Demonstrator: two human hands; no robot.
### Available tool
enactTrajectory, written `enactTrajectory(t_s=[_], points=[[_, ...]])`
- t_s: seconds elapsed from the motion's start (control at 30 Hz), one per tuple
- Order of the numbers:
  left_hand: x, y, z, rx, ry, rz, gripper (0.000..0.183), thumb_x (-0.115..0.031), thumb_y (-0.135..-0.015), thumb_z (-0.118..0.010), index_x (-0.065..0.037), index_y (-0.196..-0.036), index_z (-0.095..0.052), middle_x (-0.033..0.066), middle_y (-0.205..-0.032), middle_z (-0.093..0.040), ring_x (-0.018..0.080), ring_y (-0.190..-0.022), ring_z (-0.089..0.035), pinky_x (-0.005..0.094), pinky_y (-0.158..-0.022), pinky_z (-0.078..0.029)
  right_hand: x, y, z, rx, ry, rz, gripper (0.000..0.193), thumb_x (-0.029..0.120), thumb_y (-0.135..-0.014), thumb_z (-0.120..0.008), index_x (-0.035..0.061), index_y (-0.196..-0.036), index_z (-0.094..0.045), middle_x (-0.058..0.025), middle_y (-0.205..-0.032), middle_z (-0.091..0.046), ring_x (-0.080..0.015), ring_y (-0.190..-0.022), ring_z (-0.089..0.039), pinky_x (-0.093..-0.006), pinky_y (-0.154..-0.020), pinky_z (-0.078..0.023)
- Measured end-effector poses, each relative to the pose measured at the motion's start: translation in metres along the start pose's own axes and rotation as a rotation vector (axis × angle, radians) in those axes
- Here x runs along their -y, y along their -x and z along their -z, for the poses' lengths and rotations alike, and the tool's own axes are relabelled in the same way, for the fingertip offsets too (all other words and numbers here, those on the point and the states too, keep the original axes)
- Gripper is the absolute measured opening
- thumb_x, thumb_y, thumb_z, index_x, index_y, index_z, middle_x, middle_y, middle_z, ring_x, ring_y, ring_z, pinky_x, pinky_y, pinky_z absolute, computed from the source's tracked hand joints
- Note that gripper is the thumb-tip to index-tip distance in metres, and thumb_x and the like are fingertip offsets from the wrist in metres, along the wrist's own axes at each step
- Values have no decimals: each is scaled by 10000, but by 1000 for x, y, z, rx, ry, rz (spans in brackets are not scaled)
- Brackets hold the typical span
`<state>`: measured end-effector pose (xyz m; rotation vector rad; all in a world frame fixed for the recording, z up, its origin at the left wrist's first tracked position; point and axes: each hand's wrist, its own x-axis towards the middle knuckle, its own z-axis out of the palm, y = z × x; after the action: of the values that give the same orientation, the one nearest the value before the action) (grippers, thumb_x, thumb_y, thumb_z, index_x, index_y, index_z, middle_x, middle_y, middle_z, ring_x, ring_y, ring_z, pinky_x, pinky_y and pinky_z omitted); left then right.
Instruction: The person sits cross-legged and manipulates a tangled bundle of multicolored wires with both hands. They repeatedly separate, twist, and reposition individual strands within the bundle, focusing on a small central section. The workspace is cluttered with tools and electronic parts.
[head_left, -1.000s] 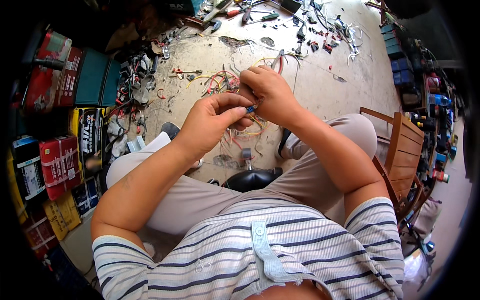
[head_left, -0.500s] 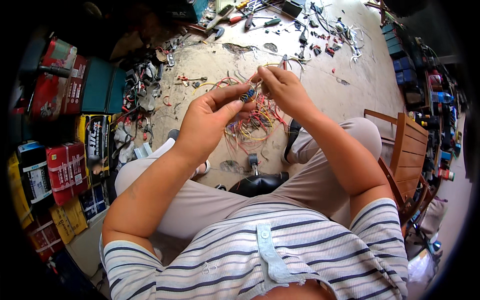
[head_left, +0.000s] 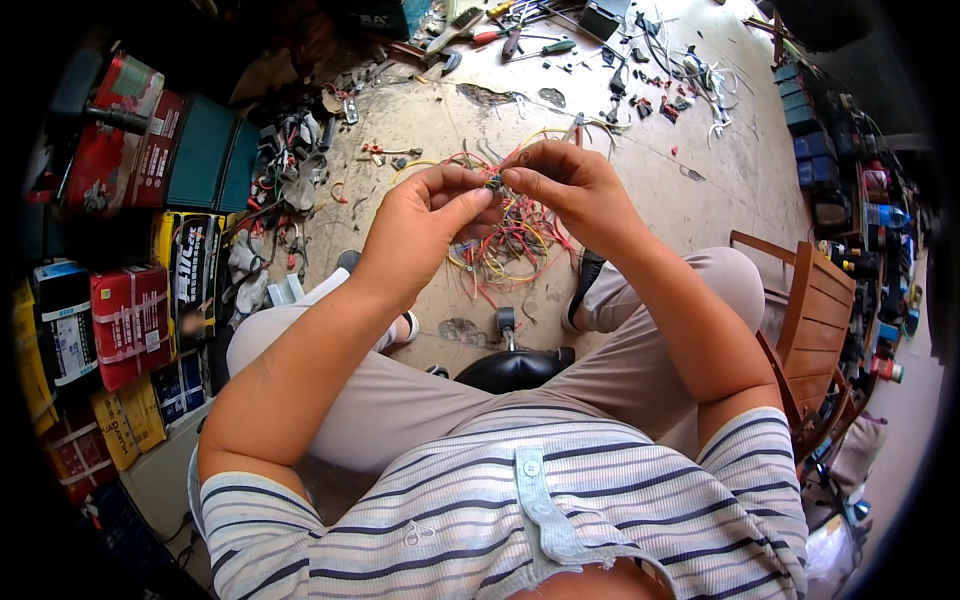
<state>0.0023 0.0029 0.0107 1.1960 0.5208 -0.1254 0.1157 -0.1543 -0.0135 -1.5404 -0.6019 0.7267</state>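
Pale floor — tangled wires, screwdrivers

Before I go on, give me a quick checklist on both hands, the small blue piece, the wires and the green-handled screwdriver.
1. Left hand pinching the small blue piece: ok, between thumb and fingers.
2. Right hand close to the piece: ok, fingertips right beside it.
3. Right hand gripping something: cannot tell, too small to make out.
4. No loose wires below the hands: not ok, a tangled pile lies there.
5. Green-handled screwdriver apart from the hands: ok, well beyond them.
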Motion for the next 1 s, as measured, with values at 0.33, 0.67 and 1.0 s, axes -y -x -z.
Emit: enactTrajectory(t_s=[0.33, 0.67, 1.0], points=[[2, -2, -1, -20, -13, -50, 155, -87, -893, -574, 6, -1017, -582, 104, -923, -659, 135, -798, -643, 249, -750, -532, -4, 4, 3, 102, -80, -99, 211, 104, -824, -682, -22, -976, -608, -57, -859, -656, -90, -818, -605, -234, -718, -485], [3, -1, 3, -15, -64, -93, 147, -71, -892, -570, 10, -1013, -595, 91, -913, -653, 130, -780, -639, 244, -731, -526, 2, 4, 4, 143, -28, -59, 178, 130, -854, -635, -24, -940, -616, -27, -827, -625, -63, -760, -555, -226, -670, -457], [-3, 5, -2, 55, -77, -17, 163, -60, -885, -582, 7, -1031, -554, 88, -901, -647, 138, -759, -643, 252, -704, -532, 6, 2, 5, 171, -542, -431, 200, 174, -879, -608, 16, -1003, -619, -15, -864, -594, -72, -745, -515, -216, -686, -432]])
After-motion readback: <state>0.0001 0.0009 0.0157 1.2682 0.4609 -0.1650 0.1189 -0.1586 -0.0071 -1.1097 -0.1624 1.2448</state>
